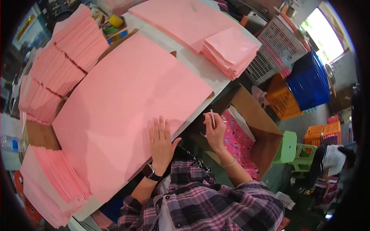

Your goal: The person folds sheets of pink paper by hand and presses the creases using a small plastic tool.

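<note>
A large pink sheet (127,104) covers the near part of the table. My left hand (161,144), with a dark watch at the wrist, lies flat on its near edge, fingers stretched out. Off the table's edge, my right hand (216,133) is closed around a thin white pen-like stick (212,118), held upright above a cardboard box. Its exact kind is too small to tell. Pink patterned material (241,144) lines or lies in the open cardboard box (266,131) beside my right arm.
Tall stacks of folded pink sheets (65,57) stand at the left, with another pink stack (63,181) nearer. Smaller pink pieces (231,50) are piled on the far side. Crates, a blue bin (310,79) and green stools (287,146) stand right; a person (329,163) bends beyond.
</note>
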